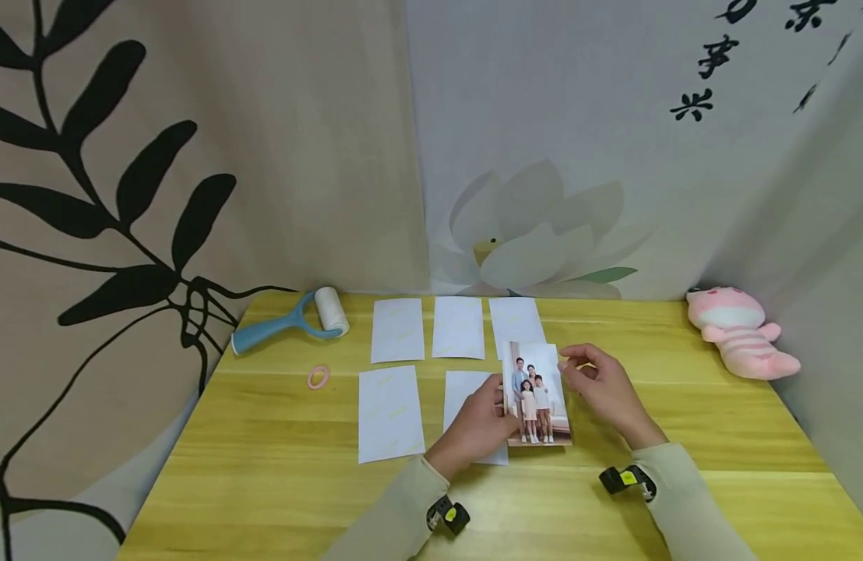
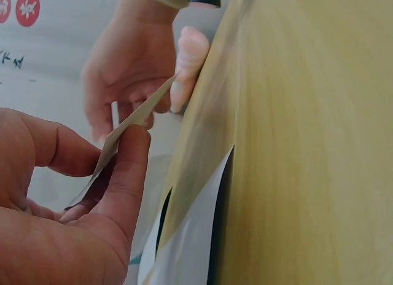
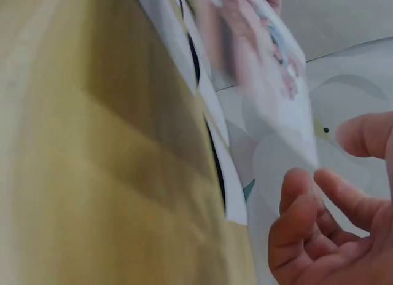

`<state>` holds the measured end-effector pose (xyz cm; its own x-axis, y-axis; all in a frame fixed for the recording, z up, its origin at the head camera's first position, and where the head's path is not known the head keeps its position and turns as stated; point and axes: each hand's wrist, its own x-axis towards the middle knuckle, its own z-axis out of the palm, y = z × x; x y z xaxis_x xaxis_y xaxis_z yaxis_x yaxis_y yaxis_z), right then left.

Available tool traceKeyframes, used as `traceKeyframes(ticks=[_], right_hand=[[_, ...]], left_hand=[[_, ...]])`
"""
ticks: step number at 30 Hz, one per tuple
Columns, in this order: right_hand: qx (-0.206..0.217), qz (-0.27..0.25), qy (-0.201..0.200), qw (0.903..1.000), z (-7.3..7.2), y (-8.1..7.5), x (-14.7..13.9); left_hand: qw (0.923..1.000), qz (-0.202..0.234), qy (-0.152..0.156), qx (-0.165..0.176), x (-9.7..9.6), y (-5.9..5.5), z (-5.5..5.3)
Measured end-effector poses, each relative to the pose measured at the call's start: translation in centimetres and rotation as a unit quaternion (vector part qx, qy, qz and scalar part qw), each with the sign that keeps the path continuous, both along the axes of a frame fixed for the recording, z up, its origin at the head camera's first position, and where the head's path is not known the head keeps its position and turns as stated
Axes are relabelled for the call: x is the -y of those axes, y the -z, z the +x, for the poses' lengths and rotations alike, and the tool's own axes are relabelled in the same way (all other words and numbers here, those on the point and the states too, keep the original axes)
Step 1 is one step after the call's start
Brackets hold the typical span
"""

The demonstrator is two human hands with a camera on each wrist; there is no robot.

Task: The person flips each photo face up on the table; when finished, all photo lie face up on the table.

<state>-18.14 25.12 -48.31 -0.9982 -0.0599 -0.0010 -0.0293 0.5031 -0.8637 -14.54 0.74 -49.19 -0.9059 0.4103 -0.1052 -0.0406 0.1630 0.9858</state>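
One family photo (image 1: pixel 537 393), five white sheets (image 1: pixel 398 331), one lint roller (image 1: pixel 286 323), one pink ring (image 1: pixel 318 367) and one plush toy (image 1: pixel 743 335) are showing.

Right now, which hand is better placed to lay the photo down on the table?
Left, I'd say: the left hand grips the photo, while the right hand is beside its edge, without gripping it.

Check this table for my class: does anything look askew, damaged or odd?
Yes, slightly: the right wrist view shows white sheets bowing up from the table, with dark gaps beneath, instead of lying flat. No spill or tear is visible.
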Motion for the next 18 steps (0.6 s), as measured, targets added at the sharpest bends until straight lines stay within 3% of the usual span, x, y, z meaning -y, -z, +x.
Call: traceKeyframes(ticks=[8,15,18], right_hand=[[0.083,-0.082,-0.019,0.9930,0.8,1.3,-0.3],[0.090,-0.091,-0.025,0.9915,1.2,1.7,-0.2],[0.088,-0.092,-0.024,0.9915,1.3,1.8,-0.4]], left_hand=[[0.9995,0.028,-0.007,0.013,0.0,0.2,-0.1],[0.9993,0.029,-0.010,0.020,-0.2,0.9,-0.1],[0.9996,-0.002,-0.027,0.010,-0.1,1.0,-0.2]])
